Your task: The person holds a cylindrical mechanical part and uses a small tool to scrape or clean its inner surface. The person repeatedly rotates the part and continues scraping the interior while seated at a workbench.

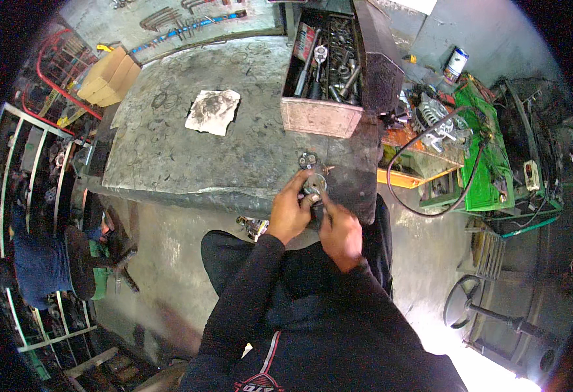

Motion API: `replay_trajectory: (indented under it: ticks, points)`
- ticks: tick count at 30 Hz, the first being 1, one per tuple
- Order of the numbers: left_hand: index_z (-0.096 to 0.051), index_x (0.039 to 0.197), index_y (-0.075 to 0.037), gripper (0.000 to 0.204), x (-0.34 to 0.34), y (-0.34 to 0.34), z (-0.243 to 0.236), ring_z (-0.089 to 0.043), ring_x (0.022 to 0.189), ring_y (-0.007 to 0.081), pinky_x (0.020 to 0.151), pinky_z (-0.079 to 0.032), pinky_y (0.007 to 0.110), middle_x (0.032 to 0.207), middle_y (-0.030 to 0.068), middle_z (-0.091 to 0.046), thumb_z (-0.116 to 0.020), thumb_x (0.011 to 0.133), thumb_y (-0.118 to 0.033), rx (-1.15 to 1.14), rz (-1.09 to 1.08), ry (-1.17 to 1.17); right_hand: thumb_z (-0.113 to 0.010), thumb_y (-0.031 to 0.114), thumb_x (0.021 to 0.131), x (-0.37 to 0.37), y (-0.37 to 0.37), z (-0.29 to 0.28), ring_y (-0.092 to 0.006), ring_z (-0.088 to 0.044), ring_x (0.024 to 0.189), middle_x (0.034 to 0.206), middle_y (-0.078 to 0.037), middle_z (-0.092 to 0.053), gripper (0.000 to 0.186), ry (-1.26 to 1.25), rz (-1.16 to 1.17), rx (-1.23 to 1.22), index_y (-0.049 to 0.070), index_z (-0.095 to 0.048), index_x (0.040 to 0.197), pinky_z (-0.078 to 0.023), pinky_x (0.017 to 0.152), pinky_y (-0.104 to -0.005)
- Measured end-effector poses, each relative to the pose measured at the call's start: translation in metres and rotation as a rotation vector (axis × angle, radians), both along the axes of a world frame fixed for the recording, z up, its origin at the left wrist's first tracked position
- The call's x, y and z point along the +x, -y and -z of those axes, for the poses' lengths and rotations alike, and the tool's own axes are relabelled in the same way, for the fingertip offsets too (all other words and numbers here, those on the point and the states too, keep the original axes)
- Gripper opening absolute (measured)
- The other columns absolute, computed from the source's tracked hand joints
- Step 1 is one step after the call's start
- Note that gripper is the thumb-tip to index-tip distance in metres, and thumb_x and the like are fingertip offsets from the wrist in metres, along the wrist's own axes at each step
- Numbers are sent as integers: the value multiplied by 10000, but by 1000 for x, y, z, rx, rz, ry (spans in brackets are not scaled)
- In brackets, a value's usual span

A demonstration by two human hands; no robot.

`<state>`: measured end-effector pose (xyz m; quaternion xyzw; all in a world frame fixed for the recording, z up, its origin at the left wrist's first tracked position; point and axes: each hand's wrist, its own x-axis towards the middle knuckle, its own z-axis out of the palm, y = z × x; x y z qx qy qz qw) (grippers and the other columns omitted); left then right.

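Note:
At the near edge of the worktable, my left hand (289,212) grips a small round metal part (315,183), its fingers and thumb around the rim. Close against the same part is my right hand (341,236), closed, with the fingertips at its near right side. Motion blurs this hand, and whatever it may hold is too small to make out. Just beyond the fingers lies a small dark metal piece (307,160) with round holes. A tiny copper-coloured bit (329,169) rests to the right of it.
A metal toolbox (322,116) full of sockets and ratchets stands at the back of the worktable (254,144). A stained paper (212,111) lies left of it. An alternator (435,121) and a looped black hose (391,171) are at right. Another person (45,261) sits at far left.

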<state>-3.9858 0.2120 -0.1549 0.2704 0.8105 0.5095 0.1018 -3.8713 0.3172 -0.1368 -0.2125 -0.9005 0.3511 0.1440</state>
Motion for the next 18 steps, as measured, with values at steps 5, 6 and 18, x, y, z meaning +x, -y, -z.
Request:
replay_trajectory:
  ticks: [5,6,18]
  points:
    - [-592,1408,-76,541,-1,5,-6,-655,1228,432,932,-591,433,1421,226,-630,-730,886,-37,23,6,15,-625,-2,859,9,3,-9,-440,-707,977,1059,-251,-728,583,28,-19,-4,113,-653,1430,-573,865,-487]
    - [-595,1413,-73,544,3,4,-5,-645,1251,432,921,-591,423,1443,232,-617,-734,888,-44,18,-4,28,-624,9,875,20,4,-8,-436,-706,970,1047,-245,-727,556,-11,-19,-14,119,-661,1420,-570,845,-494]
    - [-619,1420,-44,557,1,0,11,-720,1128,406,900,-594,420,1341,262,-675,-764,883,-53,136,-51,128,-630,78,894,-5,-9,6,-419,-716,884,1010,-218,-711,614,0,-58,41,219,-598,1491,-593,787,-528]
